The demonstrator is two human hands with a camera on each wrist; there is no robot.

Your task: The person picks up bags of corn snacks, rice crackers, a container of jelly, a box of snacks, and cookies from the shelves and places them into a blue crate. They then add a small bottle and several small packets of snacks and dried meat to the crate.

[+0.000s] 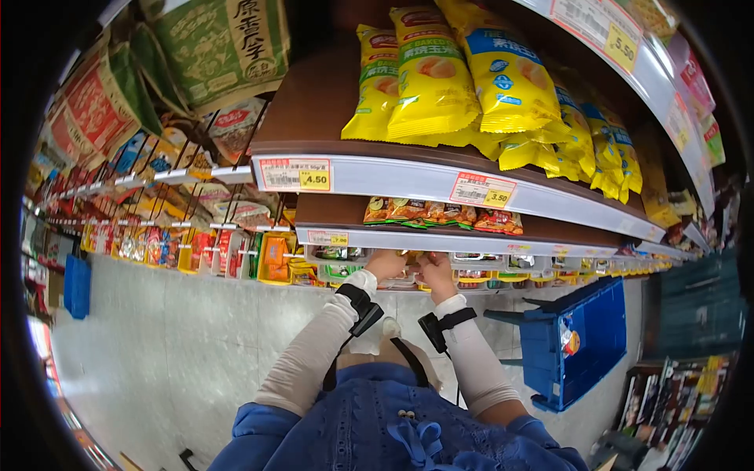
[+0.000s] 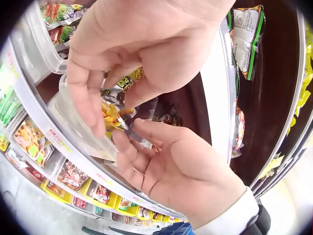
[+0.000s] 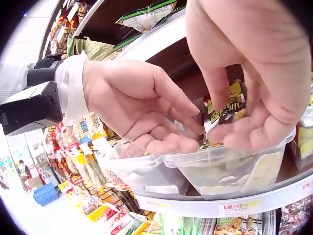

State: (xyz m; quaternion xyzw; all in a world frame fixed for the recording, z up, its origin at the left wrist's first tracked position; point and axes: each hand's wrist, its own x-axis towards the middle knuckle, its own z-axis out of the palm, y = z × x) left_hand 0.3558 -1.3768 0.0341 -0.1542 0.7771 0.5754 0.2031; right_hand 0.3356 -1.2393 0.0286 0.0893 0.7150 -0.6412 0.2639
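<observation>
In the head view my left hand (image 1: 385, 265) and right hand (image 1: 436, 275) meet at a lower shelf, above a row of plastic bins. A small snack packet (image 3: 226, 113), dark with yellow lettering and a picture of yellow snack pieces, is between them. My right hand (image 3: 264, 98) pinches it with curled fingers, while my left hand (image 3: 132, 98) holds its other side at the edge with thumb and fingertips. A clear plastic bin (image 3: 225, 174) lies right under the hands. Fingers cover part of the packet (image 2: 111, 113) in the left wrist view.
Yellow snack bags (image 1: 436, 86) stand on the upper shelf, whose price-tag edge (image 1: 393, 180) juts out above my hands. Another clear bin (image 3: 146, 176) adjoins on the left. A blue cart (image 1: 585, 345) stands on the floor at right, and a blue crate (image 1: 76, 286) farther left.
</observation>
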